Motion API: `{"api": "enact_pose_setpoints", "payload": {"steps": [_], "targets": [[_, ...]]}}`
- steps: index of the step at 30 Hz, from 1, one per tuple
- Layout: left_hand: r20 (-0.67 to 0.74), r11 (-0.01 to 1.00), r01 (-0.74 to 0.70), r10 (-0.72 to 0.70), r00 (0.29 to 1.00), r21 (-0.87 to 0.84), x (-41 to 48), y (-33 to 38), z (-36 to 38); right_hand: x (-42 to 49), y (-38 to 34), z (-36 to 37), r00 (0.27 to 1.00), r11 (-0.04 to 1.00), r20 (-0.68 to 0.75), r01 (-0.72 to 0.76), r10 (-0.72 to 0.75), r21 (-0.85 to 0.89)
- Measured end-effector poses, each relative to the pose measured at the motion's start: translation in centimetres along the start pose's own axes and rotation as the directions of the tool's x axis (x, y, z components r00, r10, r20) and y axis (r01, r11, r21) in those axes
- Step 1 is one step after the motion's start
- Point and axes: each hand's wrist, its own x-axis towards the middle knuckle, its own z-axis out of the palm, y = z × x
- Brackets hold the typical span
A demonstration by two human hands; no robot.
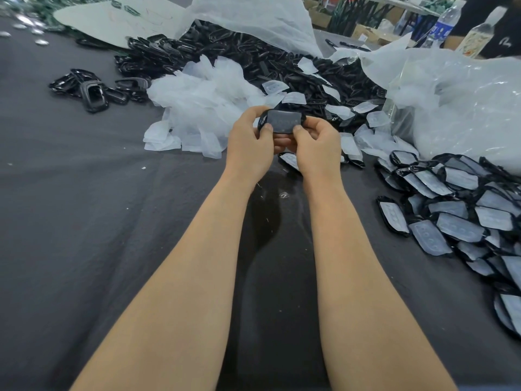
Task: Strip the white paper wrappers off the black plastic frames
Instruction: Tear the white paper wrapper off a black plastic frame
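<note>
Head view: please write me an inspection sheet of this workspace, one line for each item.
Surface: dark grey cloth, small white scraps on it.
Job's things: one wrapped frame held up; wrapped frames heaped at right; bare frames grouped at left, more heaped behind.
Clutter: stripped white wrappers piled in the middle; clear plastic bags behind and at right.
Grippers: left hand and right hand both pinch the wrapped frame's ends.
Cables: nothing seen.
Surroundings: two bottles at far right.
</note>
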Motion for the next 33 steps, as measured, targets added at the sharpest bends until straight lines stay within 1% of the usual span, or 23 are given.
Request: {"api": "enact_pose_setpoints", "payload": {"steps": [4,7,12,15,17,19,24,28,33], "targets": [[0.004,1.0,-0.008,0.007,1.0,0.029,0.03,-0.17,-0.03,-0.07,-0.11,0.08,1.0,1.0,-0.02,-0.02,0.02,0.011],[-0.002,1.0,0.001,-0.001,1.0,0.028,0.09,-0.2,-0.05,-0.22,-0.16,0.03,0.999,1.0,-0.032,-0.006,0.007,0.015],[-0.013,0.998,0.006,-0.006,1.0,0.064,-0.2,0.08,-0.03,-0.18,0.0,-0.22,0.997,0.995,-0.059,0.045,-0.051,-0.085],[-0.048,0.995,-0.003,0.008,0.999,0.105,-0.33,0.35,-0.06,-0.25,-0.23,-0.34,0.997,0.991,-0.035,0.07,-0.074,-0.113],[-0.08,0.992,-0.002,0.012,0.997,0.126,-0.44,0.37,-0.13,-0.42,-0.46,-0.28,0.994,0.981,-0.014,0.106,-0.11,-0.165],[-0.12,0.989,0.014,0.004,0.993,0.147,-0.39,0.27,-0.29,-0.63,-0.6,-0.14,0.988,0.973,0.015,0.152,-0.152,-0.176],[-0.162,0.992,0.05,-0.031,0.986,0.119,-0.34,0.29,-0.42,-1.0,-0.56,0.04,0.972,0.946,0.037,0.236,-0.234,-0.22],[-0.129,0.998,0.065,-0.062,0.99,0.017,-0.38,0.32,-0.19,-0.74,-0.4,-0.06,0.979,0.957,0.006,0.2,-0.203,-0.209],[-0.072,0.998,0.046,-0.044,0.996,0.034,-0.29,0.21,-0.05,-0.65,-0.27,-0.04,0.992,0.986,-0.038,0.113,-0.118,-0.121]]}}
